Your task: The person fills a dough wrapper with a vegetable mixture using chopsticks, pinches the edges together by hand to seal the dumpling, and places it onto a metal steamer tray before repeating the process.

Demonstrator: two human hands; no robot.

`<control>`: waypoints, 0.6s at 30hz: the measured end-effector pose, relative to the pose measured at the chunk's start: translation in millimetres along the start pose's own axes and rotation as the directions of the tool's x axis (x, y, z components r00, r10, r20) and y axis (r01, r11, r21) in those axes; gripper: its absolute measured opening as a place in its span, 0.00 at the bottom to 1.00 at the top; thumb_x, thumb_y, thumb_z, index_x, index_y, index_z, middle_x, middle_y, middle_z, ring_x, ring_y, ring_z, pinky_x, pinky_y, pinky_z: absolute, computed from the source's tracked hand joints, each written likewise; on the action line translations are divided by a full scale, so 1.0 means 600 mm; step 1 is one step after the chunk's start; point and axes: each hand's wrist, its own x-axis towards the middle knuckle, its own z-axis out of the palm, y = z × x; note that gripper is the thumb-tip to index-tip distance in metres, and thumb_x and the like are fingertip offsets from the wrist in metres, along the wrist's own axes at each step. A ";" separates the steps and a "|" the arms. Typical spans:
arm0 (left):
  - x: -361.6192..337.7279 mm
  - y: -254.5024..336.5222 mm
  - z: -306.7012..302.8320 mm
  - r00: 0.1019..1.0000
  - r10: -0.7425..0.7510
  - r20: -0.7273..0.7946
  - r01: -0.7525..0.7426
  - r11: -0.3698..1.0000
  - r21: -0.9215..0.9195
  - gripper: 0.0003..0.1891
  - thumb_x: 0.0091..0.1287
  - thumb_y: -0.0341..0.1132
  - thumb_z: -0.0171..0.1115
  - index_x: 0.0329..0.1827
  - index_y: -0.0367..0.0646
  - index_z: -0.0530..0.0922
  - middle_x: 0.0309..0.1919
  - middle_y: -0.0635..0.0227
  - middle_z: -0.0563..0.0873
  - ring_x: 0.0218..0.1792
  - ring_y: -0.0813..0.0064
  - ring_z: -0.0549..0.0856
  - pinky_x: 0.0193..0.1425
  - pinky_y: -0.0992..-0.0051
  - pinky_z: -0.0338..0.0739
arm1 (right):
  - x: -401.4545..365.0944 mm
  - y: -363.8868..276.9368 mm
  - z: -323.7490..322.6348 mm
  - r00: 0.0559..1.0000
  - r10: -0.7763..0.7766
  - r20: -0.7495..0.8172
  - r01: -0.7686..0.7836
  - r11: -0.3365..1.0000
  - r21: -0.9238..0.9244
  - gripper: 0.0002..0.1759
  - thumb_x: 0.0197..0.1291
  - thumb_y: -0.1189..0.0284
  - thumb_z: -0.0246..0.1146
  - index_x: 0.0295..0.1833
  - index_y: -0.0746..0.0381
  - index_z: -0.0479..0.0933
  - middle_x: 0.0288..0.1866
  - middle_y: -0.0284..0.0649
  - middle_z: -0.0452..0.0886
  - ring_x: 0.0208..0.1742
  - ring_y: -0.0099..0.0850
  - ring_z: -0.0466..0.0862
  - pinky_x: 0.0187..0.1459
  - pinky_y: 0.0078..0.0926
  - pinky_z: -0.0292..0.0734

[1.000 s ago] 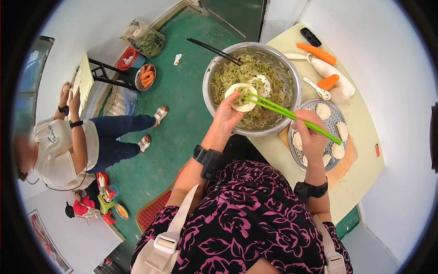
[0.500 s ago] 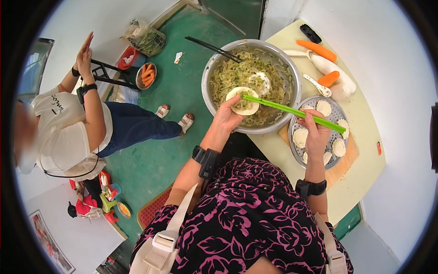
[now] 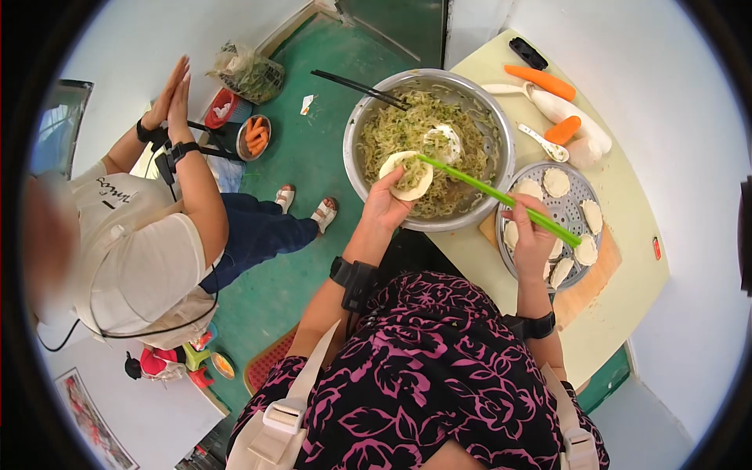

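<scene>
My left hand (image 3: 384, 202) holds a round dumpling wrapper (image 3: 415, 186) with some green filling on it, above the near-left part of a large metal bowl (image 3: 352, 157). Shredded green filling (image 3: 399, 117) lies in the bowl, with a white lump (image 3: 443, 144) on top. My right hand (image 3: 529, 235) grips green chopsticks (image 3: 493, 192), whose tips reach to the wrapper's upper edge. Below and around that hand is a round perforated metal tray (image 3: 576, 207) with several filled dumplings (image 3: 557, 182). Part of the tray is hidden by the hand.
Black chopsticks (image 3: 356, 84) rest on the bowl's far-left rim. Carrots (image 3: 540, 81), a white radish (image 3: 564, 117) and a white spoon (image 3: 544, 142) lie on the table (image 3: 627, 266). A person (image 3: 149, 235) stands at left; carrots fill a bowl (image 3: 254, 138) there.
The wrapper and my left hand have shifted slightly left. The green chopsticks have tilted more steeply, their back end lower. The person at left has come nearer, palms together.
</scene>
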 end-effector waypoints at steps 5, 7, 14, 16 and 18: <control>0.003 -0.002 -0.005 0.999 0.018 -0.041 -0.016 0.999 0.043 0.18 0.63 0.25 0.47 0.56 0.38 0.63 0.54 0.56 0.71 0.55 0.61 0.73 0.58 0.57 0.70 | 0.000 -0.006 -0.009 0.904 -0.306 0.298 0.376 0.902 -0.211 0.07 0.51 0.83 0.59 0.38 0.66 0.77 0.38 0.43 0.80 0.39 0.30 0.80 0.40 0.21 0.74; -0.001 -0.005 -0.003 0.997 0.020 -0.069 -0.016 0.998 0.066 0.17 0.63 0.25 0.48 0.56 0.38 0.64 0.53 0.57 0.71 0.55 0.62 0.72 0.58 0.57 0.69 | -0.004 -0.023 -0.009 0.890 -0.273 0.365 0.379 0.889 -0.258 0.07 0.49 0.83 0.60 0.36 0.65 0.77 0.37 0.45 0.80 0.39 0.32 0.80 0.40 0.22 0.74; -0.011 -0.015 -0.010 0.994 0.050 -0.095 -0.045 0.998 0.052 0.17 0.62 0.25 0.48 0.55 0.38 0.64 0.53 0.58 0.72 0.54 0.62 0.73 0.58 0.56 0.69 | -0.006 -0.013 -0.016 0.925 -0.293 0.242 0.354 0.896 -0.269 0.07 0.48 0.83 0.62 0.35 0.65 0.77 0.37 0.45 0.81 0.38 0.33 0.81 0.40 0.23 0.75; -0.012 -0.015 -0.012 0.995 0.045 -0.086 -0.040 0.998 0.048 0.17 0.62 0.25 0.48 0.55 0.38 0.64 0.53 0.58 0.72 0.54 0.62 0.73 0.58 0.56 0.69 | -0.006 -0.014 -0.009 0.902 -0.318 0.293 0.398 0.876 -0.273 0.07 0.47 0.83 0.62 0.35 0.64 0.77 0.37 0.45 0.81 0.38 0.34 0.81 0.40 0.23 0.75; -0.013 -0.016 -0.011 0.997 0.036 -0.074 -0.033 0.999 0.043 0.17 0.62 0.25 0.48 0.55 0.38 0.64 0.53 0.58 0.72 0.54 0.62 0.73 0.58 0.56 0.69 | -0.008 -0.018 -0.001 0.879 -0.322 0.352 0.429 0.856 -0.287 0.07 0.47 0.83 0.62 0.35 0.64 0.77 0.37 0.45 0.81 0.38 0.34 0.81 0.39 0.23 0.76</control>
